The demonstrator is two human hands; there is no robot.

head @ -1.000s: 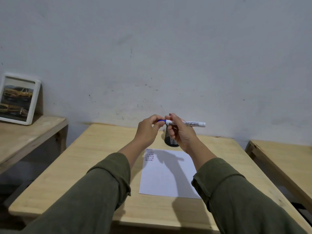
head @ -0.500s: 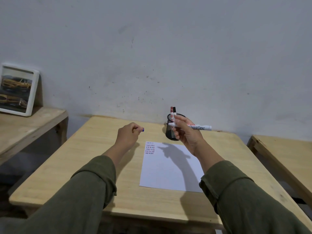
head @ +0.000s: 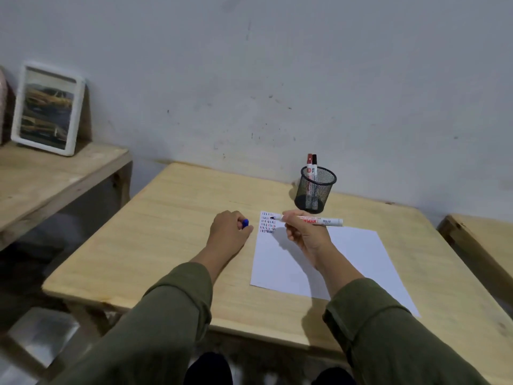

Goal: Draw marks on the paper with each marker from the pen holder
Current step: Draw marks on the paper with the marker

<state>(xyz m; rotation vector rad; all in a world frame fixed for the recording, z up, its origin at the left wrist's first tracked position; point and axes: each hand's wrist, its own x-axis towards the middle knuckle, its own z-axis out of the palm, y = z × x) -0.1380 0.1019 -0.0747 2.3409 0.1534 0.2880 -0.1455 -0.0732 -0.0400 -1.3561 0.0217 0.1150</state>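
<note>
A white sheet of paper point(head: 361, 259) lies on the wooden table point(head: 166, 232), with rows of small coloured marks point(head: 268, 223) at its top-left corner. My right hand point(head: 305, 234) grips an uncapped white marker point(head: 316, 220), held nearly level, its tip just over those marks. My left hand point(head: 229, 232) rests on the table left of the paper, closed around the blue cap point(head: 244, 223). Behind the paper stands a black mesh pen holder point(head: 315, 193) with a red marker point(head: 309, 162) and a black marker point(head: 314, 161) upright in it.
A framed picture point(head: 47, 109) leans against the wall on a wooden side table point(head: 55, 176) to the left. Another wooden table edge point(head: 477, 240) shows at the right. The wall runs right behind the pen holder.
My hands pulled the blue cap off the marker and moved apart. The left hand went down to the table with the cap. The right hand lowered the marker tip to the marked corner.
</note>
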